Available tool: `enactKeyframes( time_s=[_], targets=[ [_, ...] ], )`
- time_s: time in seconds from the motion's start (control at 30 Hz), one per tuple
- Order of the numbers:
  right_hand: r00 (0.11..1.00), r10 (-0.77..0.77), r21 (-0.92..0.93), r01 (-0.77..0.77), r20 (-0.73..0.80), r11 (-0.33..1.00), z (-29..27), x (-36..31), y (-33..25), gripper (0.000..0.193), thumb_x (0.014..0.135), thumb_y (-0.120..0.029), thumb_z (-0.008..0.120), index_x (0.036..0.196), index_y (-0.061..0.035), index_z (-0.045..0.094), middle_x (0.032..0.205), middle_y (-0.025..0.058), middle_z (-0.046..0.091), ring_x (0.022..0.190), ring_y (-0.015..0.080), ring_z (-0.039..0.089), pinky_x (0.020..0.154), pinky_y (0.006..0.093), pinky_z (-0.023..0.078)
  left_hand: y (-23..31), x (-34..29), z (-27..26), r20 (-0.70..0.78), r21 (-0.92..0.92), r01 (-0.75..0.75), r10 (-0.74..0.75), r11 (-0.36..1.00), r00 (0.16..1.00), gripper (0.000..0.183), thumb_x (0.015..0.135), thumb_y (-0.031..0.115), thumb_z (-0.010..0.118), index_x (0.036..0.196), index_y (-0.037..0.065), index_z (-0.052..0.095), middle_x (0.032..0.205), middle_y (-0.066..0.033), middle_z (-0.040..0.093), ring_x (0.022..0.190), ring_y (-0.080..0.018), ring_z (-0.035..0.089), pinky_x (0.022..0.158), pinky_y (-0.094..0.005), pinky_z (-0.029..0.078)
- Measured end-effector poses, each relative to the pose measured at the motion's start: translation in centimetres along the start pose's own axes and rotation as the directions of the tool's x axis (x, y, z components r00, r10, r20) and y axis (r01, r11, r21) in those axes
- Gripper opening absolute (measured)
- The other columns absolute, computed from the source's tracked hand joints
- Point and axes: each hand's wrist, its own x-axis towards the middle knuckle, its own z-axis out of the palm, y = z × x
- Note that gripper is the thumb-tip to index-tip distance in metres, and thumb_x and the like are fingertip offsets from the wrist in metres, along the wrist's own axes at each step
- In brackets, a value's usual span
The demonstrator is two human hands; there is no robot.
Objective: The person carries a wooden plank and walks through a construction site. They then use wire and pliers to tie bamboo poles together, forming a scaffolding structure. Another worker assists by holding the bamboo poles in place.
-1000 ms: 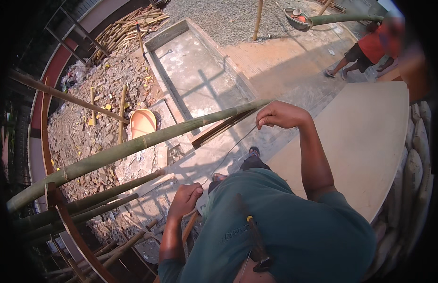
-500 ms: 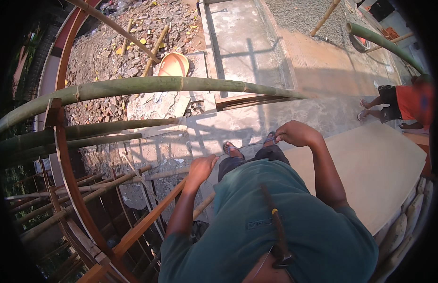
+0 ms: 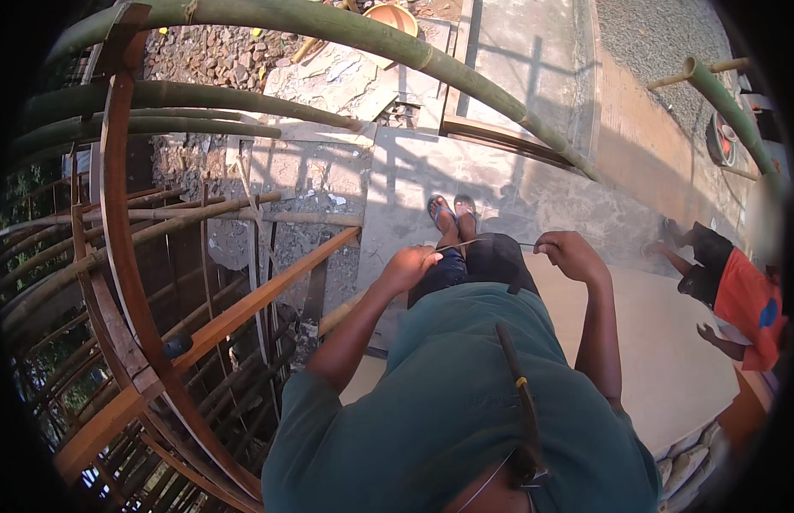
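My left hand [image 3: 410, 268] is closed, its thumb pinching the end of a thin strand [image 3: 462, 244], wire or cord, I cannot tell which. The strand runs in front of my thighs toward my right hand [image 3: 575, 255], whose curled fingers pinch its other end. Both hands are held at about waist height, apart from each other. Below them are my dark shorts [image 3: 499, 261] and my feet in sandals [image 3: 452, 205] on the grey concrete floor [image 3: 397, 171]. A dark stick-like tool with a yellow band [image 3: 521, 382] hangs against my green shirt.
A thick green bamboo pole [image 3: 328, 30] crosses ahead, with more poles at left. Wooden beams [image 3: 277, 295] frame a deep drop full of bamboo scaffolding [image 3: 217, 376]. At right lies a pale board [image 3: 645, 342]; a person in an orange shirt [image 3: 743, 295] stands beyond. Rubble [image 3: 217, 60] lies ahead left.
My view has turned, so the bamboo pole and rubble shift up. My hands have come closer together, and my feet now stand side by side. The strand stays between my hands.
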Motion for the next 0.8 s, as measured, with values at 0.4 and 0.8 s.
enactKeyframes(
  time_s=[0.4, 0.8],
  targets=[
    [0.907, -0.197, 0.075, 0.182, 0.374, 0.98, 6.4, 9.4, -3.5, 0.021, 0.095, -0.02, 0.06, 0.093, -0.0023, 0.072, 0.064, 0.0019, 0.053, 0.065, 0.0118, 0.05, 0.062, 0.0305, 0.042, -1.3, -13.8, -1.2, -0.371, -0.059, 0.253, -0.257, 0.966, 0.892, 0.031, 0.101, 0.032, 0.053, 0.102, 0.004, 0.066, 0.086, -0.018, 0.065, 0.07, -0.0353, 0.06, 0.074, -0.0411, 0.049],
    [0.988, -0.001, -0.252, 0.04, 0.153, 0.967, 18.3, 18.5, -17.5, 0.029, 0.094, -0.009, 0.045, 0.112, 0.0028, 0.064, 0.075, 0.0172, 0.068, 0.057, 0.0225, 0.067, 0.062, 0.038, 0.052, -4.9, -35.3, -16.7, -0.803, 0.384, 0.293, 0.473, 0.875, -0.361, 0.033, 0.103, 0.026, 0.031, 0.096, 0.004, 0.054, 0.089, -0.0115, 0.048, 0.073, -0.0207, 0.047, 0.061, -0.0362, 0.045]
  ],
)
